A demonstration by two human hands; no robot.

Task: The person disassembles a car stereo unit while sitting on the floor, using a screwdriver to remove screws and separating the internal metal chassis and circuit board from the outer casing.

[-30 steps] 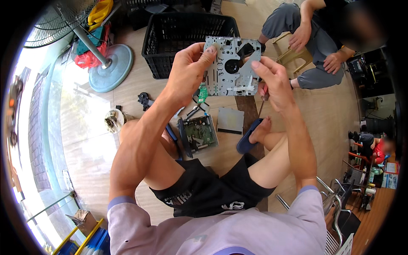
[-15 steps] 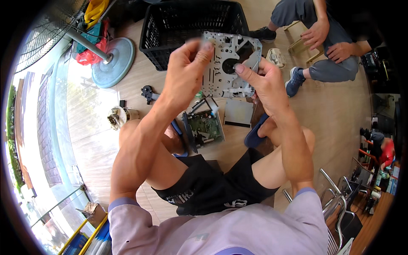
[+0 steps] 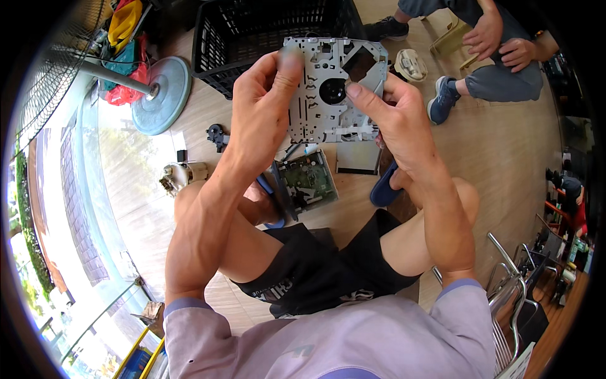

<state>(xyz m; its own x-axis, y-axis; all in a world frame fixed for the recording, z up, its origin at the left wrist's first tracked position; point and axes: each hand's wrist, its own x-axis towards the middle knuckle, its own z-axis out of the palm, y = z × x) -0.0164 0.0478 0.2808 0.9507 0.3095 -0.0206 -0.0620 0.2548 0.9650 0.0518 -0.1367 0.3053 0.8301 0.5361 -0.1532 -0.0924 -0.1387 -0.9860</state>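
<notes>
Both my hands hold up a flat grey metal drive chassis (image 3: pixel 328 88) with a round black hub in its middle. My left hand (image 3: pixel 265 107) grips its left edge, thumb on top. My right hand (image 3: pixel 391 114) grips its right side, with the index finger reaching toward the hub. Below the chassis, on the wooden floor between my knees, lies a green circuit board in a metal frame (image 3: pixel 308 182) and a flat grey metal cover (image 3: pixel 357 158).
A black plastic crate (image 3: pixel 265 31) stands behind the chassis. A fan's round base (image 3: pixel 161 95) is at the left, a small motor (image 3: pixel 180 175) near my left knee. Another person sits at the upper right, shoe (image 3: pixel 445 98) toward me. Metal chair frames (image 3: pixel 511 278) stand at the right.
The view has tilted, so the chassis and my hands sit a little lower and more central. My right index finger has moved in toward the hub.
</notes>
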